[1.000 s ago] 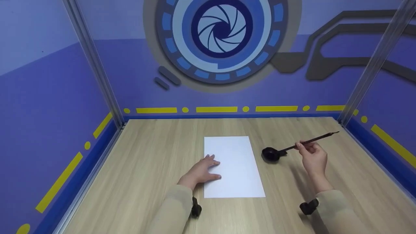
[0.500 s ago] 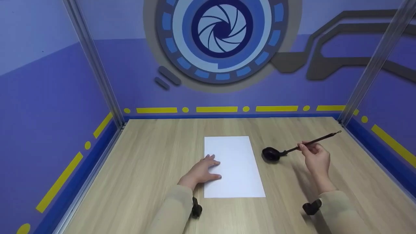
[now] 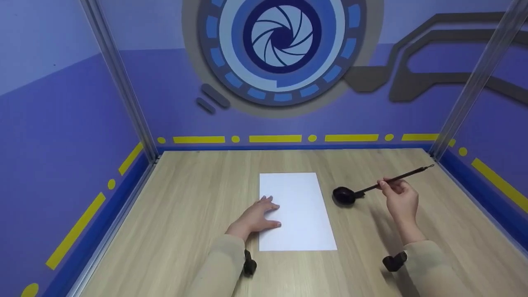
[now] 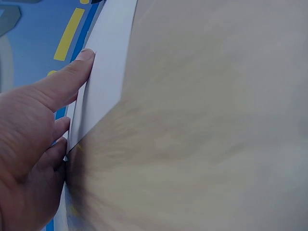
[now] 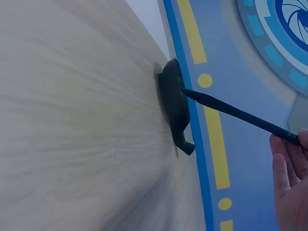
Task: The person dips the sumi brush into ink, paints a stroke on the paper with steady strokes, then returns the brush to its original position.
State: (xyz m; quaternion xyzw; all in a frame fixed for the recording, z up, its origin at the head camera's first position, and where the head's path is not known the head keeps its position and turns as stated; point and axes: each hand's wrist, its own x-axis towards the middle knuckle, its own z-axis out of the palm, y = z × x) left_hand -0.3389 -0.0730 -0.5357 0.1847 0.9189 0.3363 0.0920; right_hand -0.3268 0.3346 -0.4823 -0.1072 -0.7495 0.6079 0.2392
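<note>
In the head view my left hand (image 3: 256,215) rests with spread fingers on the left edge of a blank sheet of white paper (image 3: 299,210). The left wrist view shows the thumb lying along that sheet (image 4: 108,72). To the right of the paper stands a small black ink dish (image 3: 343,195) with a short stub on its side. My right hand (image 3: 401,203) pinches a dark, slender writing brush (image 3: 406,175) by its shaft, the looped end pointing up and right. Its bristle tip (image 5: 188,93) is at the dish (image 5: 172,94); whether it touches the inside cannot be told.
A light wood table (image 3: 198,198) lies under everything. Blue-purple panels with yellow marks (image 3: 275,139) close it in at the back and sides, with metal posts (image 3: 123,86) in the corners. Black wrist cameras (image 3: 249,264) sit at both cuffs.
My right hand and the brush have shifted slightly right over the second, with a tiny movement back in the last half. The left hand, paper and dish stay put.
</note>
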